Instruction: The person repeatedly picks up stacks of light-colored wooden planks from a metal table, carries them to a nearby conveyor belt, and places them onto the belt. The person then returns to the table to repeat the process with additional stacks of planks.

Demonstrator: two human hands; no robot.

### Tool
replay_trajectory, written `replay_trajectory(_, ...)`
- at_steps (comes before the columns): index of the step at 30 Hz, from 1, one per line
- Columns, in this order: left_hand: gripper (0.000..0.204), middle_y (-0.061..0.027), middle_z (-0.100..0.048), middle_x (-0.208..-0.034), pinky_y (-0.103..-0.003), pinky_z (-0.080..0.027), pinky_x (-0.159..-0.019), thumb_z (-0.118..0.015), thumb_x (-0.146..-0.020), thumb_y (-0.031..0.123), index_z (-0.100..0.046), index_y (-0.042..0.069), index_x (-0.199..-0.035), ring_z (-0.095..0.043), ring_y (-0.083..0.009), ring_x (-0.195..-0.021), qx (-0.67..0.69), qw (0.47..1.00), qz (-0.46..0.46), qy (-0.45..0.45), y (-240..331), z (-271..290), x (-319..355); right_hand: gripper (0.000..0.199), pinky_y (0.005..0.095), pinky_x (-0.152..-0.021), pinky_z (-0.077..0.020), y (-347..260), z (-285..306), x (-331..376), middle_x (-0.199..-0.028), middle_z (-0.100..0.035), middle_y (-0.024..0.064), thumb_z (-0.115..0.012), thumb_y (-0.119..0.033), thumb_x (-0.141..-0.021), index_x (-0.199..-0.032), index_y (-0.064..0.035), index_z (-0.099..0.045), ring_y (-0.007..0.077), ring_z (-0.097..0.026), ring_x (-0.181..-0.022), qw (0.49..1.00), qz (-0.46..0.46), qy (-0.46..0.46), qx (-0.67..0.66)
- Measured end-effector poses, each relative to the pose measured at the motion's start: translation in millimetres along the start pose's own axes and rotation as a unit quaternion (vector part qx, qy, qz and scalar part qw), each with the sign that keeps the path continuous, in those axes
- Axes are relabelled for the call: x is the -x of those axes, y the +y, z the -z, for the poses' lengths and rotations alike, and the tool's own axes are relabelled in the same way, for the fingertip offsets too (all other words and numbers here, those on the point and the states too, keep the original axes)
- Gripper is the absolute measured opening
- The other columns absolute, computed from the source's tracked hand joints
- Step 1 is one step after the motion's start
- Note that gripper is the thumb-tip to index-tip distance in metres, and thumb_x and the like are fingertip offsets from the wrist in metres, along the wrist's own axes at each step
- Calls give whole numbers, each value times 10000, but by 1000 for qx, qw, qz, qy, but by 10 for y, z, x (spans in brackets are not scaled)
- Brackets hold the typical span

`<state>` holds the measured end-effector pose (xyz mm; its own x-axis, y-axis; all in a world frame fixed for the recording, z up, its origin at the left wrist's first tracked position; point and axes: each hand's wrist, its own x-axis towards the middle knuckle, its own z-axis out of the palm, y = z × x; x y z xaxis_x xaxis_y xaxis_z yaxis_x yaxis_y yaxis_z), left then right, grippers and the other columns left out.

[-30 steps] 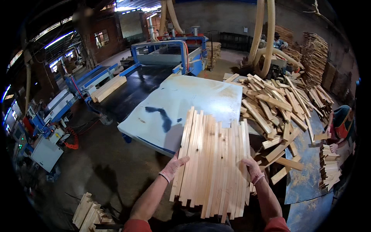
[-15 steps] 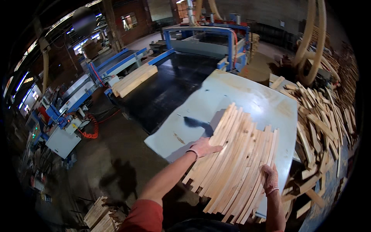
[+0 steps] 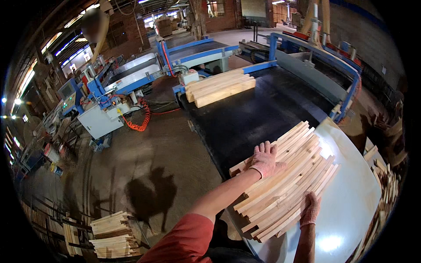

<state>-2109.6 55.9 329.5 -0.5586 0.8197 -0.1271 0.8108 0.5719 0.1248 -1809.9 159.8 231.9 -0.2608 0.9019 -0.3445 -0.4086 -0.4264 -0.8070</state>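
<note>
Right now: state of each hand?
Left hand: open, flat on top of the bundle of wooden slats.
Right hand: fingers against the bundle's near side; grip cannot be told.

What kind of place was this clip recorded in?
Most likely a woodworking shop or timber mill: gloved hands press a bundle of cut wooden slats on a pale table, stacked boards ride a black conveyor belt, and blue machinery fills the hall.

Woodworking factory: blue machines (image 3: 131,83), stacked slats (image 3: 112,234).
</note>
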Motion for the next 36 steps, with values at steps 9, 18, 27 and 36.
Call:
replay_trajectory(9, 1106, -320, -237, -1778, -639, -46, -1338, -416, -1006, 817, -283, -20, -1717, -171, -487, -1668, -42, 996, -11, 73, -2448, -51, -1653, 469, 348, -743, -572, 1253, -2576, -634, -981, -614, 36, -726, -46, -964, -1336, -159, -463, 179, -634, -849, 994, -35, -58, 89)
replay_trajectory(18, 909, -301, -481, -1646, -615, -273, -1301, -669, -979, 646, -506, -14, -1582, -404, -484, -1544, -68, 982, -23, 176, -4219, 165, -3018, 813, 410, -958, -582, 1366, -4538, -1202, -1228, -689, 196, -719, -574, -895, -1381, 53, -540, 315, -696, -1103, 845, -89, -93, 519)
replay_trajectory(27, 671, -204, -430, -1712, -529, -374, -1290, -635, -1115, 410, -461, 61, -1661, -487, -449, -1502, -156, 984, -48, 64, -4030, -105, -3639, 1022, 522, -943, -589, 2321, -3820, -1704, -1142, -761, 308, -675, -650, -918, -1525, 119, -384, 451, -753, -1085, 853, 25, -117, 509)
replay_trajectory(36, 590, -206, -602, -1542, -471, -494, -1158, -573, -1142, 409, -550, 5, -1571, -616, -380, -1368, 45, 906, -301, 293, -1604, 609, -1394, 343, 421, -758, -578, 2809, -1656, -241, -959, -611, 73, -708, -376, -1076, -1159, -51, -636, 254, -678, -891, 828, -180, -531, -20)
